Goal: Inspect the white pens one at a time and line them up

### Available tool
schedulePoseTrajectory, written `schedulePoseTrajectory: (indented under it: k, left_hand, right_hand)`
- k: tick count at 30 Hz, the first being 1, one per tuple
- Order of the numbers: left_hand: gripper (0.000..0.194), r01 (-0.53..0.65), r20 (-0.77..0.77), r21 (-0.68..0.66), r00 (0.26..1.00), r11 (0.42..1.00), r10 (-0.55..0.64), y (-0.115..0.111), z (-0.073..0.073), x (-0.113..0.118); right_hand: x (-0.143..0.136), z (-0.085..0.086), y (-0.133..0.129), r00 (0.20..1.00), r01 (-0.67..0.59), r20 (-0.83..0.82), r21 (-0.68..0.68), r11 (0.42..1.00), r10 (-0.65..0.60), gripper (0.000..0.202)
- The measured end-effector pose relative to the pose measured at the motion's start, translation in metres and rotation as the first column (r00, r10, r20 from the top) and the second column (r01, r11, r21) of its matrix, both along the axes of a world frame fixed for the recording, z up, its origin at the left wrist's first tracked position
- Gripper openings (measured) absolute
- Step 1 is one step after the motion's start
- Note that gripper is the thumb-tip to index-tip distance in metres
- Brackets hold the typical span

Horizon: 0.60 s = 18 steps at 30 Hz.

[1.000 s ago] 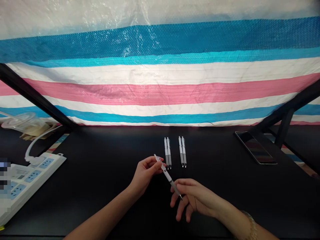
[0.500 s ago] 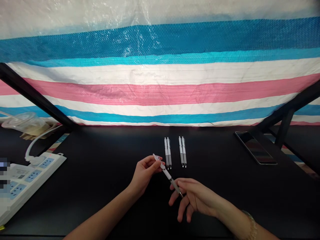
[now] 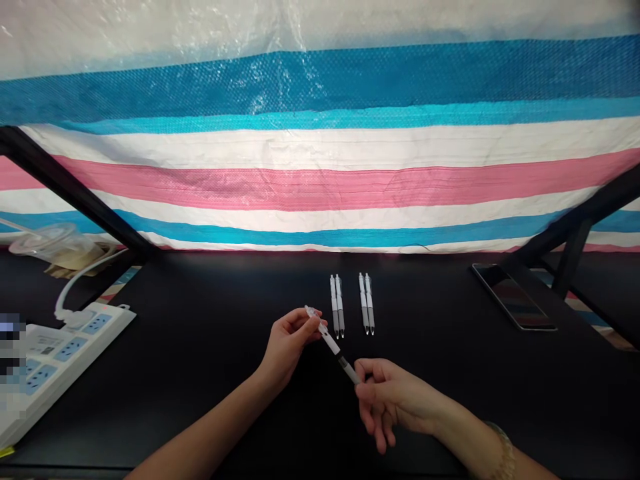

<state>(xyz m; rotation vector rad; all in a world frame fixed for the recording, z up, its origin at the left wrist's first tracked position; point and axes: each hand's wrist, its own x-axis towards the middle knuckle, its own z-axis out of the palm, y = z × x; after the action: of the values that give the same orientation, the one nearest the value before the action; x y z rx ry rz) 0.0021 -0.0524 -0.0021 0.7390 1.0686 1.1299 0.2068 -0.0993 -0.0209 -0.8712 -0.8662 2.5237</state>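
Between my two hands a white and grey pen (image 3: pixel 331 344) slants down to the right. My left hand (image 3: pixel 290 340) pinches its white upper end, near the clip and button. Thumb and index finger of my right hand (image 3: pixel 387 397) close on the grey grip at the lower end, hiding the tip; its other fingers curl loosely below. A dark band shows between the white barrel and the grey part. Just beyond my hands, a pair of similar pens (image 3: pixel 337 307) lies side by side on the black table, with a second pair (image 3: pixel 367 303) to its right.
A phone (image 3: pixel 514 297) lies at the right of the table (image 3: pixel 225 287). On the left are a white power strip (image 3: pixel 75 353) with a plugged cable and a clear plastic cup (image 3: pixel 53 243). Black metal bars (image 3: pixel 80 190) and a striped sheet (image 3: pixel 320 187) stand behind.
My right thumb and index finger have closed on the pen's grey grip, where the fingers were spread before. The dark band on the pen shows more. My left hand stays nearly still.
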Motion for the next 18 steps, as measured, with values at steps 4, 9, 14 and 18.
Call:
schedulePoseTrajectory:
  k: [4, 9, 14, 18]
  left_hand:
    - [0.025, -0.092, 0.044, 0.038, 0.995, 0.995, 0.091, 0.006, 0.0, -0.006]
    - [0.022, -0.16, 0.064, 0.074, 0.986, 0.984, 0.156, 0.012, 0.002, -0.015]
    - [0.025, -0.204, 0.068, 0.074, 0.978, 0.976, 0.199, 0.016, 0.003, -0.02]
    - [0.027, -0.17, 0.054, 0.061, 0.984, 0.983, 0.167, 0.011, 0.002, -0.015]
  right_hand:
    - [0.0, 0.003, 0.0, 1.0, -0.016, -0.001, 0.004, 1.0, 0.016, 0.041]
    - [-0.001, 0.005, -0.001, 1.0, -0.005, -0.011, -0.002, 1.0, 0.005, 0.041]
    - [0.0, 0.004, 0.0, 1.0, -0.007, -0.024, 0.009, 1.0, 0.007, 0.041]
    - [0.0, 0.001, -0.001, 0.999, 0.021, -0.035, -0.004, 1.0, -0.021, 0.042]
